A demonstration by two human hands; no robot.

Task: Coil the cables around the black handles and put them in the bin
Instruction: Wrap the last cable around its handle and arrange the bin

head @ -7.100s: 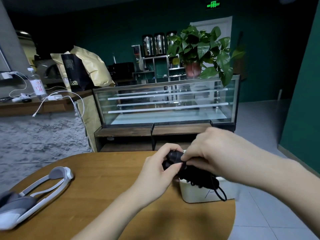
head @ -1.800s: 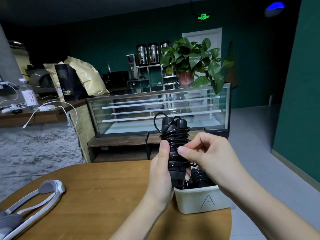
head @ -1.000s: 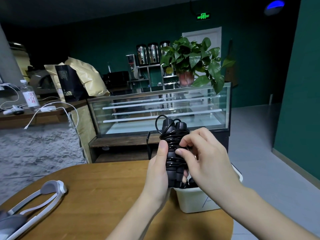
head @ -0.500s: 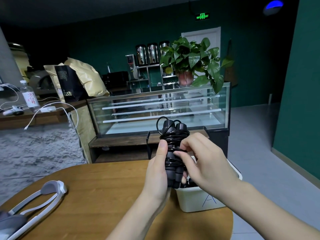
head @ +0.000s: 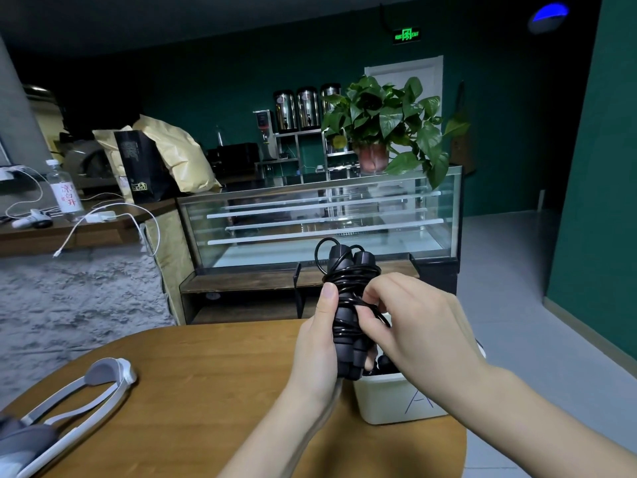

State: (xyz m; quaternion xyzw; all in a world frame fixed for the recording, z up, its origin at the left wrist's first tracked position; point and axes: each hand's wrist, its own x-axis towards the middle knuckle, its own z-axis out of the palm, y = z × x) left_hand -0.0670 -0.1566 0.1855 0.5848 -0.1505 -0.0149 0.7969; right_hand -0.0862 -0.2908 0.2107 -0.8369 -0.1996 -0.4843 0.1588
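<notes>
At about 8 o'clock, nearest the camera, a white and grey headset (head: 74, 405) lies on the round wooden bench (head: 206, 391), well apart from the hands. Both forearms rise from 6 o'clock toward the middle of the view.

The left hand (head: 319, 343) is clenched around the lower part of the black handles (head: 346, 326), thumb pressed up along their left side, holding the pair upright and side by side above the bench edge. The black cable (head: 350, 276) is wound in tight turns around the upper half of the handles, and one loose loop arches over their tops at 12 o'clock from the hands.

The right hand (head: 410, 326) comes in from 4 o'clock, its fingers curled against the right side of the bundle and pinching a strand of the cable at mid-height.

Just below and behind the hands, at 5 o'clock from the bundle, sits the white bin (head: 396, 400), marked with a letter A, at the bench's right edge. More black coiled pieces show inside it; how many cannot be told.

Farther off at 12 o'clock stands a glass display case (head: 320, 219) with a potted plant (head: 382, 132) on top. At 10 o'clock, a side counter carries a water bottle (head: 63, 188) and white charger leads (head: 113, 219).
</notes>
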